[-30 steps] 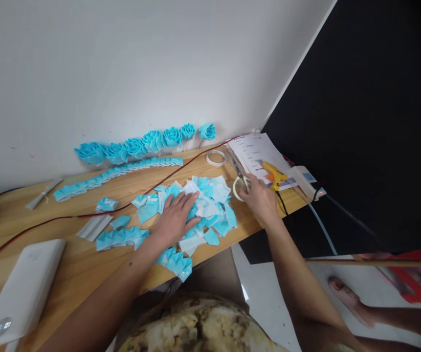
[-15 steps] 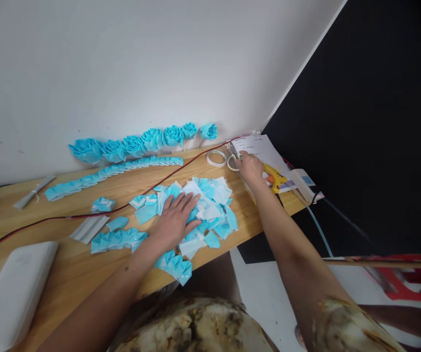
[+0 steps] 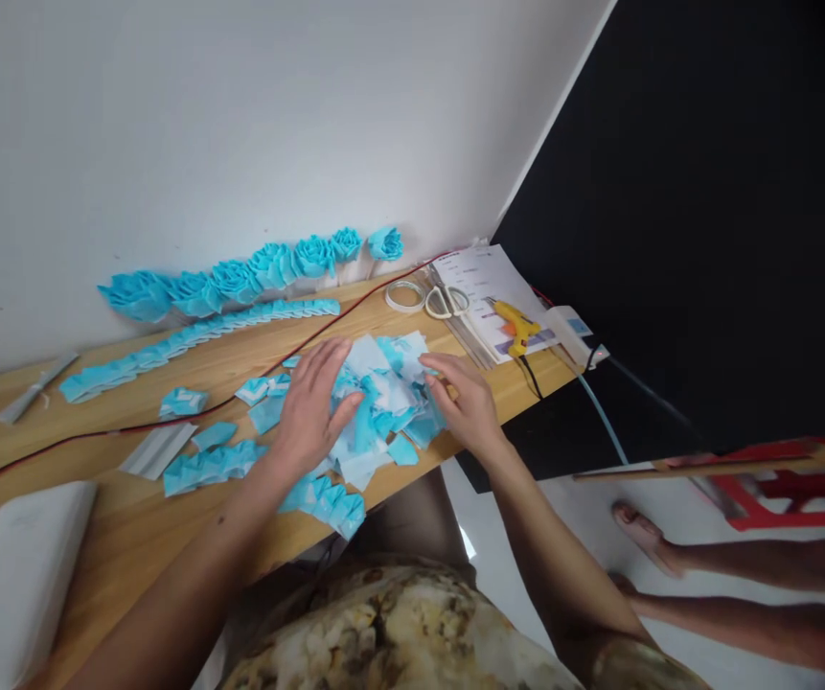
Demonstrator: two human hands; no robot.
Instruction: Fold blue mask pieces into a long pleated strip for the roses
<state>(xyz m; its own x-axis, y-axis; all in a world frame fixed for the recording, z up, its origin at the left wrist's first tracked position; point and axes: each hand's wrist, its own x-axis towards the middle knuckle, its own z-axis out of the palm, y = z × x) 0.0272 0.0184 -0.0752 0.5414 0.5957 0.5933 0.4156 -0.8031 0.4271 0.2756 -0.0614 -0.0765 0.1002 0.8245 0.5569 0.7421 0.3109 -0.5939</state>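
Note:
A loose pile of blue and white paper-like pieces (image 3: pixel 376 393) lies near the table's front edge, between my hands. My left hand (image 3: pixel 315 402) is at its left side, open, thumb spread from the straight fingers. At the right side is my right hand (image 3: pixel 464 398), open, with bent fingers and the thumb apart, touching or just over the pieces. I see nothing held in either hand. Pleated blue strips (image 3: pixel 215 467) lie left of my left wrist and below it. Scissors with white handles (image 3: pixel 446 303) rest behind my right hand, beside a roll of tape (image 3: pixel 405 296).
Blue flowers (image 3: pixel 272 266) line the wall behind a long pleated strip (image 3: pixel 200 335). A yellow glue gun (image 3: pixel 516 326) lies on printed paper (image 3: pixel 480 278) at right. A red-black cable (image 3: pixel 311 340) crosses the table. A white power bank (image 3: pixel 31 565) is front left. Another person's legs (image 3: pixel 764 585) show lower right.
My right hand has come away from the scissors, back to the pile's right side. My left hand has drawn to the pile's left side. The view has shifted slightly right.

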